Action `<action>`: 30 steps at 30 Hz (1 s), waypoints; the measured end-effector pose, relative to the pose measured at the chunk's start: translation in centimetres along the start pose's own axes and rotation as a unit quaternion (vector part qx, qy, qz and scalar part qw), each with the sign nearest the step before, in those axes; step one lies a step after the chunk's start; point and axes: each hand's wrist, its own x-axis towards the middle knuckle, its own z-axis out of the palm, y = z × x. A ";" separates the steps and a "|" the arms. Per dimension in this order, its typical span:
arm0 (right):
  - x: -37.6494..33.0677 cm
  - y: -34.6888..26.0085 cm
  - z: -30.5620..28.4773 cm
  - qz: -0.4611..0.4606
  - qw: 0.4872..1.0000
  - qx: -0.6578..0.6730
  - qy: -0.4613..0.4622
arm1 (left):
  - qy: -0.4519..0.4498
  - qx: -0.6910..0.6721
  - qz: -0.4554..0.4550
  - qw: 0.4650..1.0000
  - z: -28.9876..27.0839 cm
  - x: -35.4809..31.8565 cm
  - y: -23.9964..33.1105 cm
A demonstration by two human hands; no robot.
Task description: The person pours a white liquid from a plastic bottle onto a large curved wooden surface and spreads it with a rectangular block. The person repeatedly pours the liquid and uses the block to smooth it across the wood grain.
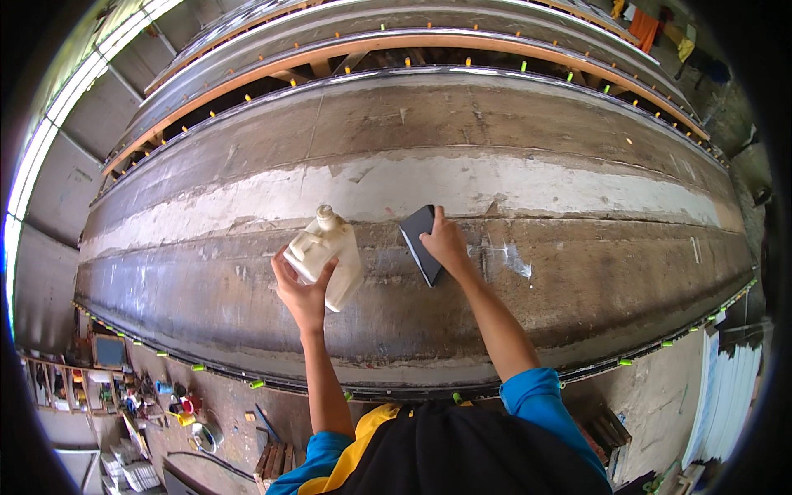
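A cream-white plastic jug [346, 266] with a capped neck stands or is held slightly tilted over the long brown worktop. My left hand [305, 290] is closed round its near side, thumb on the right and fingers on the left. To the right, my right hand [446, 242] pinches a dark grey flat rectangular piece [419, 239] with a pale lower edge. That piece is tipped up over the surface, apart from the jug; its exact kind I cannot make out. Below both hands runs the stained worktop [396, 326], with a whitish band across its middle.
Yellow and green pegs line the worktop's far and near edges. Beyond it run more long tables with an orange-brown beam [272, 76]. Cans and tools lie on the floor at lower left, near a wooden rack [70, 371]. Pale sheets [726, 404] stand at lower right.
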 end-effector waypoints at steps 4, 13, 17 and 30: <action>-0.3 2.8 -1.9 0.053 0.998 0.018 0.005 | 0.019 0.012 0.005 1.000 -0.8 -0.8 0.2; -1.7 16.7 -13.5 0.220 0.972 -0.068 0.051 | -0.003 -0.007 -0.012 1.000 -0.9 -2.6 -0.2; -0.8 8.7 -12.6 0.223 0.973 -0.053 -0.027 | -0.028 -0.033 -0.006 0.999 -0.8 -2.9 -0.2; -2.8 16.4 -13.8 0.212 0.966 -0.132 0.073 | -0.089 -0.049 0.004 0.995 -0.7 -3.4 -0.2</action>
